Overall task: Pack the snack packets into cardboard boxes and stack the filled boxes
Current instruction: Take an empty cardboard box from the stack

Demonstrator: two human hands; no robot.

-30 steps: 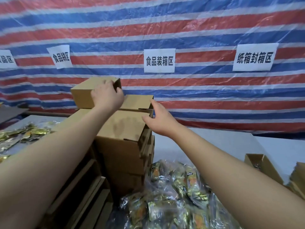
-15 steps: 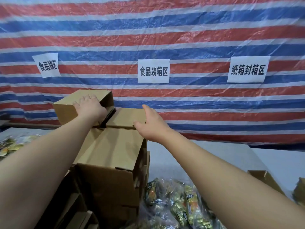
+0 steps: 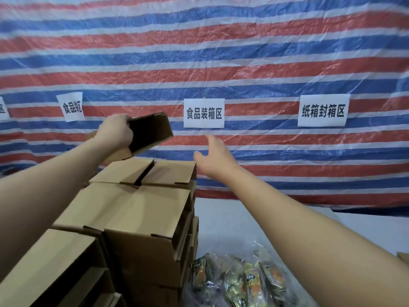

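Box, small brown cardboard (image 3: 150, 131), was clasped at its near edge by left hand (image 3: 116, 131), tilted above the stacked brown cardboard boxes (image 3: 141, 202). Right hand (image 3: 213, 159), fingers released, hovered beside. Advisable: support both ends, level before lowering.

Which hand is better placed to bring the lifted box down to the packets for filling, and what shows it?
Left, probably. The left hand already grips the lifted box above the stack. The right hand is open, holding nothing, beside the stack's top.
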